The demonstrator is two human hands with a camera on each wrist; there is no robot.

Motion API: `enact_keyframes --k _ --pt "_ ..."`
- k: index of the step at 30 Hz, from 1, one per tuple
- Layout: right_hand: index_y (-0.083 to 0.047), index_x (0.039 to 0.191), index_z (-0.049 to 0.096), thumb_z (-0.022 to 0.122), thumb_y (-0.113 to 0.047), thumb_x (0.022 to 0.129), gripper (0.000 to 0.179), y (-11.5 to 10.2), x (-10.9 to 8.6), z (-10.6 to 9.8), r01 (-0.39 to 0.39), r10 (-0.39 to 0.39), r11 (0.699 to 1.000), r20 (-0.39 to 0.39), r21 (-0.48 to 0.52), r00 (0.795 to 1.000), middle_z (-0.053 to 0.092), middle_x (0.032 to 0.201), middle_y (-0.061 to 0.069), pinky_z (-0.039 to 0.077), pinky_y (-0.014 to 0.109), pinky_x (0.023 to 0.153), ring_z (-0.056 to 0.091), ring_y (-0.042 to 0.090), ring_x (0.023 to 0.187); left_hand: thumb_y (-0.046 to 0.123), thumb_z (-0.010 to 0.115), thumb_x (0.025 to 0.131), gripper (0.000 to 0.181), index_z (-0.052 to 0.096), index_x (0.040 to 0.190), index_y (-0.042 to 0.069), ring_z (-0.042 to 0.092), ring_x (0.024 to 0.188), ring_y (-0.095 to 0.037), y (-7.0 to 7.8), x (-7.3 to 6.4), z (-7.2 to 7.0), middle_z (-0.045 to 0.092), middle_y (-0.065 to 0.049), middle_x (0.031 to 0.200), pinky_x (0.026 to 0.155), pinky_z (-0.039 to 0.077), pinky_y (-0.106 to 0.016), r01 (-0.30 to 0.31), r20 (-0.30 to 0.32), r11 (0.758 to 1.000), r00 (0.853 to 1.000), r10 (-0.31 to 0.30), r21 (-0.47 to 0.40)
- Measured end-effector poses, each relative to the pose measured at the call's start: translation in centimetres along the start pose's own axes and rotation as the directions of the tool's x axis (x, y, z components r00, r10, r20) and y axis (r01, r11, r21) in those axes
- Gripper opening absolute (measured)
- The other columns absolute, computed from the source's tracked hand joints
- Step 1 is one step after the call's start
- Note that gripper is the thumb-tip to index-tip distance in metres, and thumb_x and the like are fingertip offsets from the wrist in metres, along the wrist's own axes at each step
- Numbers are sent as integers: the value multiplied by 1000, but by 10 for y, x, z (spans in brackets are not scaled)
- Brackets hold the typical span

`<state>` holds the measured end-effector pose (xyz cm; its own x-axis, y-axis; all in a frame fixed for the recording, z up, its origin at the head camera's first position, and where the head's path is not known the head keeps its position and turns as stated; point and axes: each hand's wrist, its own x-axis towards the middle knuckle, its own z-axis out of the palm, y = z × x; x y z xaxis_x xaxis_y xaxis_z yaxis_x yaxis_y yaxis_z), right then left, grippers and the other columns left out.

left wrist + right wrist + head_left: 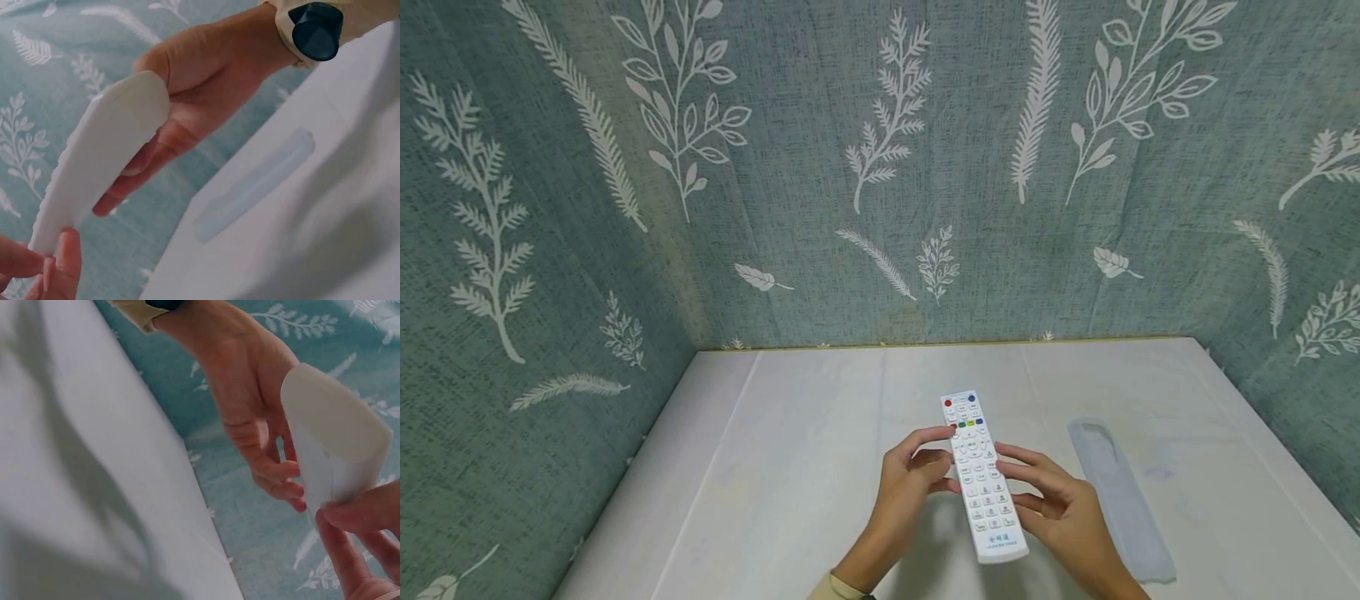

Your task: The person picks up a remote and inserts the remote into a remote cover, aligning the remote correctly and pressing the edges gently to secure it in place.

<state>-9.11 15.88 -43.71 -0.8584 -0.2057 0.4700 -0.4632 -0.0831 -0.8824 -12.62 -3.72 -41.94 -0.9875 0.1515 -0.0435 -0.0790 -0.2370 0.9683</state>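
Note:
A long white remote control point(987, 492) is held up over the white table, its button side facing the head camera. My left hand point(895, 483) holds its left edge near the upper half, fingers bent. On the opposite edge, my right hand point(1063, 517) grips it around the middle with fingers and thumb. The plain back of the remote control point(106, 137) shows in the left wrist view. From the right wrist view, the remote control's end point(337, 419) stands between both hands. A translucent remote cover point(1123, 508) lies on the table right of my right hand.
The white tabletop point(775, 467) stretches out on both sides of my hands. Green cloth with white leaf prints point(820, 167) forms a wall at the back and both sides. The table's far edge point(880, 347) meets this cloth.

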Motion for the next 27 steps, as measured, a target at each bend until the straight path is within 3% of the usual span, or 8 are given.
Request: enact_keyframes --k 4,7,19,27 --pt "11 114 62 68 18 74 42 0 -1 -2 -44 42 998 -44 -52 998 51 130 21 55 34 79 54 17 116 -18 53 78 45 65 114 6 59 91 -22 -1 0 5 57 -11 111 68 57 -31 -17 -15 999 1000 17 30" --pt "11 113 62 69 19 73 41 0 -1 -3 -30 25 996 -57 -80 998 50 129 24 55 33 80 54 20 115 -22 56 74 49 66 113 6 60 92 -22 -2 -1 9 56 -8 117 66 57 -30 -60 -26 996 998 62 64" --pt "7 104 65 71 19 71 36 -2 1 -5 10 -25 991 -115 -133 993 50 126 25 55 32 80 56 19 112 -13 71 73 43 66 109 9 61 89 -18 -9 -2 20 56 -5 113 60 57 -28 -238 -16 944 969 248 229" --pt "5 102 65 72 16 72 33 -3 0 -8 -33 9 984 -135 -176 991 52 126 22 55 29 80 57 18 110 -11 74 74 36 68 107 3 58 103 -24 -14 -2 23 57 -8 115 79 55 -27 -335 11 900 938 346 278"
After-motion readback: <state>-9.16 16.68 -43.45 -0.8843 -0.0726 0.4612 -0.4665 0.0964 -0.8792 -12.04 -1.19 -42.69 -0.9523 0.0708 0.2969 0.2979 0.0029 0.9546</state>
